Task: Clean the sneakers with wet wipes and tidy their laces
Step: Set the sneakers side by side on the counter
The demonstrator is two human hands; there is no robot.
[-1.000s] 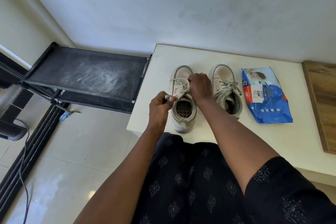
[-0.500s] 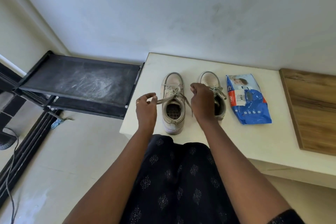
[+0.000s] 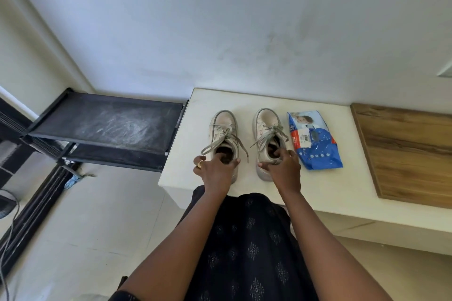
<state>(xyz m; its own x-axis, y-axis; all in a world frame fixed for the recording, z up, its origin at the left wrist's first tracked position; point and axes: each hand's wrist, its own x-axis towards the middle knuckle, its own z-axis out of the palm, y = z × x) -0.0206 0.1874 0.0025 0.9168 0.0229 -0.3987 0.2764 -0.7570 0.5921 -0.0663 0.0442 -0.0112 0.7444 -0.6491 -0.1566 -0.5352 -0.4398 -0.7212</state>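
The two sneakers are sitting side by side in the middle of the frame, toes pointing toward the wall, on a white counter (image 3: 342,178). The left hand (image 3: 215,173) is hooking its fingers down into the opening of the left sneaker (image 3: 223,129) and curling over the heel collar. The right hand (image 3: 285,171) is doing the same on the right sneaker (image 3: 266,124), fingers tucked inside and thumb pressing the outside of the heel. Both hands are closing firmly round the heel rims and holding nothing else.

The laces (image 3: 221,140) are lying loose, with the ends trailing over the sides of both sneakers onto the counter. A blue pack of wipes (image 3: 315,144) is lying flat just right of the right sneaker, apart from it, and looks unopened, though that is hard to tell.

The sneakers are looking light, with soft uppers and stiffer rubber soles. The heel collar is probably the firmest place to hold, since the tongue and sides would be folding under pressure. The laces are limp and will be dragging or snagging if the sneakers are lifted. The pack is soft and slippery and may need one hand pinning it.

A wooden board (image 3: 403,154) is lying at the right of the frame, and a black rack (image 3: 110,124) is standing at the left.
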